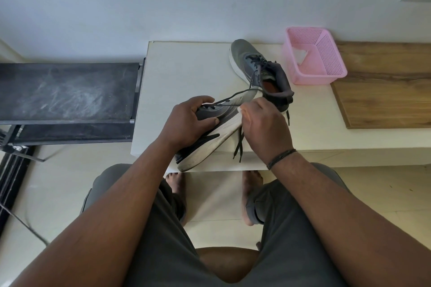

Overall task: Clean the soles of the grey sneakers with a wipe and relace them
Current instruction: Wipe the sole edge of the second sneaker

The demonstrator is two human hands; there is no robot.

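**Wiping the sole edge: keep the shoe braced, laces clear**

Left hand (186, 121) wraps the upper of the near sneaker (210, 133), thumb over the top, fingers closed on the side, holding it tipped on its side at the desk (182, 70) front edge, sole rim facing right. Right hand (263, 123) is bunched w/ fingertips pinching a small white wipe (240, 109) against the midsole near the toe. Only a sliver of wipe shows; rest hidden under the fingers.

Second sneaker (258, 67) sits upright further back, laced loosely, just beside the pink basket (314, 53).

Judgement, for doing this well:
- Grip firm w/ left hand so the shoe doesn't twist under pressure.
- Short strokes along the white rim, toe to heel; heel end looks grubbiest.
- Refold wipe to a fresh face often.
- Loose lace (239, 144) dangles off the desk edge under the right hand. Tuck it aside or it'll drag through the dirt.
- Rotate shoe to reach the tread; can't see its condition from here.
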